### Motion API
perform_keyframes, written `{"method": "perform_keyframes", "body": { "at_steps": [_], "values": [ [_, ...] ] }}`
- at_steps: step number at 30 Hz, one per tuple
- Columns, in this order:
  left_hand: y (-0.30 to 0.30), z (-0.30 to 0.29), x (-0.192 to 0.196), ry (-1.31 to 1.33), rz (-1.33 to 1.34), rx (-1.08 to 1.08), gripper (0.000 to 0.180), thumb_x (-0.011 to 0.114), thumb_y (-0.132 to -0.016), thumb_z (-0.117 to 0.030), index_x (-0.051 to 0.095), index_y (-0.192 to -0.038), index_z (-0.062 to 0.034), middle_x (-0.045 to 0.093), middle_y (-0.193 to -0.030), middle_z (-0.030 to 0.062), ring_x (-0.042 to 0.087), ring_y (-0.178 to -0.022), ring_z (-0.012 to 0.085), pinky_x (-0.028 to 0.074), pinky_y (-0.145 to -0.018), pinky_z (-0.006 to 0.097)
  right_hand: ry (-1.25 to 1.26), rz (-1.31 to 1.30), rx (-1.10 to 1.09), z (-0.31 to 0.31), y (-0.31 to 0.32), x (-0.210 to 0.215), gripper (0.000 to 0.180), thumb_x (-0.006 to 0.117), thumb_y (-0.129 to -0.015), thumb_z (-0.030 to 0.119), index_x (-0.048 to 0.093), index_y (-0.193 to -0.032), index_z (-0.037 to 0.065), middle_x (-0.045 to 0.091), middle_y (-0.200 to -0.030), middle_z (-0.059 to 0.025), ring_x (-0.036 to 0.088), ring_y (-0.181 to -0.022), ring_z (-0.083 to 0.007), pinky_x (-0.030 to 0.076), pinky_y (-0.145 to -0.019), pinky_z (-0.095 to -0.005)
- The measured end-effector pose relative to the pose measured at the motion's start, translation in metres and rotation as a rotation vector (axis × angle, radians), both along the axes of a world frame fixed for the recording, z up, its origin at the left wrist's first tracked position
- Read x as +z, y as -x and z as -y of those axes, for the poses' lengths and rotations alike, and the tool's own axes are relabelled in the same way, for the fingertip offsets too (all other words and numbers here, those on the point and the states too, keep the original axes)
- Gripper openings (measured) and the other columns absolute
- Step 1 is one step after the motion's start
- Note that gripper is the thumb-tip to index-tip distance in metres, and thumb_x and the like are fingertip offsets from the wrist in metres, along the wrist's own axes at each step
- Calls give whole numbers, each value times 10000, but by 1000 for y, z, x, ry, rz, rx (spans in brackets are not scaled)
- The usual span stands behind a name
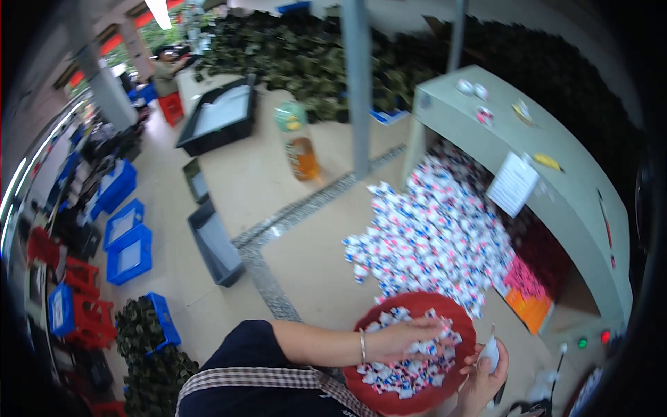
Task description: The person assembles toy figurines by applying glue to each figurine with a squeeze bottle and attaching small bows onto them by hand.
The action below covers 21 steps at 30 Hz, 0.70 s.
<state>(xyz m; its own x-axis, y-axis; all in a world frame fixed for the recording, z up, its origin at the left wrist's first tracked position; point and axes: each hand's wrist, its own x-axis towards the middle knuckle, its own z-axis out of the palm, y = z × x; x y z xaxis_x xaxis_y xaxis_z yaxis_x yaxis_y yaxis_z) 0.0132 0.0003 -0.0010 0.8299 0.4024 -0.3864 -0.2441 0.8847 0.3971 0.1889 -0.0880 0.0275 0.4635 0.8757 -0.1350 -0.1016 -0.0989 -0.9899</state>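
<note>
My left hand (410, 337), with a bangle at the wrist, reaches over a red bowl (361, 379). Its fingers are stretched out among small white pieces (399, 382) with blue and pink marks; whether any lies under the fingers is hidden. Just right of the bowl, my right hand (486, 379) is closed on a small white teardrop-shaped object (490, 353) with a thin tip pointing up. Beyond the bowl, a large heap of the same white, blue and pink pieces (431, 240) spreads over the table.
A pale green curved shelf (583, 187) arches over the heap's right side, bearing a paper sheet (513, 184). A bottle of amber liquid (302, 153) stands near a grey post (358, 90). Black trays (215, 243), blue crates (128, 254) and red stools (90, 313) are at left.
</note>
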Motion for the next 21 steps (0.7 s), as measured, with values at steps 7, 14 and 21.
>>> {"method": "perform_keyframes", "body": {
  "at_steps": [7,14,21],
  "values": [
    [1,-7,2,86,39,78,250,488,-852,-104,471,-1096,-54,519,-1108,98,526,-1005,200,438,-846,264,-224,-131,103,24,8,7,244,491,-831,154,335,-965,23,553,-764,-164,513,-487,-137,433,-414,-228],
    [3,-7,6,33,-180,91,300,469,-860,-98,464,-1159,-115,529,-1089,57,534,-995,165,449,-818,285,-344,-108,-8,14,18,-21,253,556,-761,-15,410,-968,-9,413,-986,-130,538,-647,-142,479,-494,-229],
    [7,-6,-1,-20,-123,98,344,503,-844,-99,450,-1184,-117,528,-1079,28,539,-978,164,451,-697,207,-444,242,-76,19,20,-31,228,502,-797,56,397,-981,-29,374,-944,-130,524,-629,-131,468,-472,-216]
  ]
}}
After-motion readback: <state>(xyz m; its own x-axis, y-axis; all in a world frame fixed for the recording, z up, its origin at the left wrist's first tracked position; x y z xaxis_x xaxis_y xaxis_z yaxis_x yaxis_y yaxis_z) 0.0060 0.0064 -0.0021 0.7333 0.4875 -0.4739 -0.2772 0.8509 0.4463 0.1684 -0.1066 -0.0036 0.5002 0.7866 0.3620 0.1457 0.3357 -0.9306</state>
